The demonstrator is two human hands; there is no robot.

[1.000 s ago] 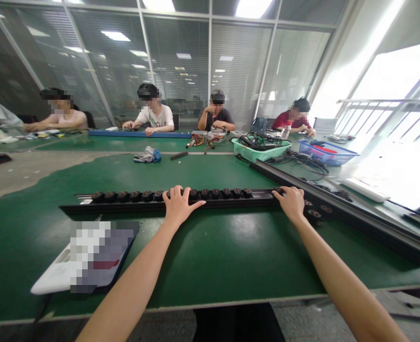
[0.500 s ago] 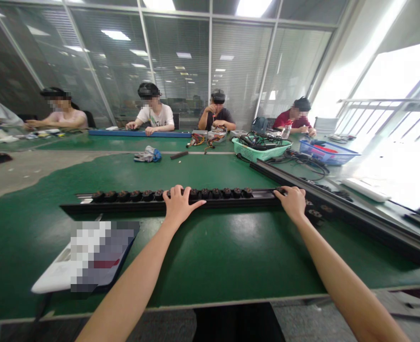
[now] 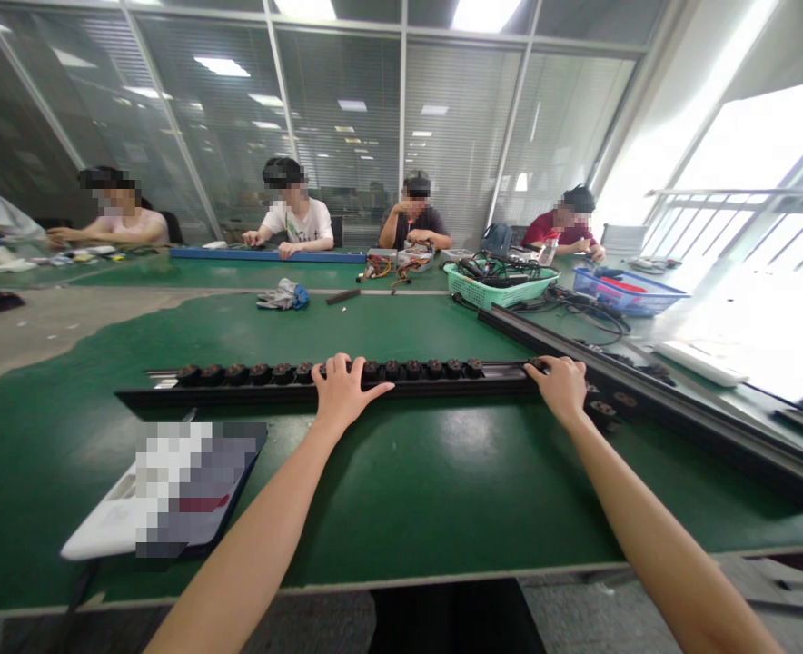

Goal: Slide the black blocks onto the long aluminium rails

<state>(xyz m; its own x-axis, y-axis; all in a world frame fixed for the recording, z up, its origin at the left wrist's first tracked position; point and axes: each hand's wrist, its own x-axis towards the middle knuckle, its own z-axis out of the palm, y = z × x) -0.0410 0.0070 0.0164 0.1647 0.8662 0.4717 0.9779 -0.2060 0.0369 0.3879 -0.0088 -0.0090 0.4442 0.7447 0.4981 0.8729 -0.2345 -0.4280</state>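
At the lower left of the frame, a white device [image 3: 98, 527], partly masked by blurring, is lying on the green worktop [image 3: 401, 509]. Just above it, a long black channel rail [image 3: 442, 391] is starting and running across the middle of the picture, carrying a row of round black socket-like modules [image 3: 411, 369]. Above the rail, left of centre, a pair of grey-and-blue gloves [image 3: 282, 295] is lying crumpled. Near the rail's middle the left hand [image 3: 342, 392] is grasping it from above, fingers reaching over the row and thumb stretching along the near edge, apparently steadying it. Right of the last module in the row a bare stretch of channel is showing, and farther back a green basket [image 3: 500, 291] is holding a tangle of cables. At the rail's right end the right hand [image 3: 562, 391] is pinching a small dark piece [image 3: 536, 365]; the fingers are hiding most of it, so whether it is another module I cannot tell. The step in hand is probably fitting or sliding a piece at that end; the next move seems to be calling for a firm left hold and careful alignment with the channel. Beside the right wrist, loose round modules [image 3: 604, 411] are lying against a second black rail [image 3: 674, 422], which is slanting toward the right edge.
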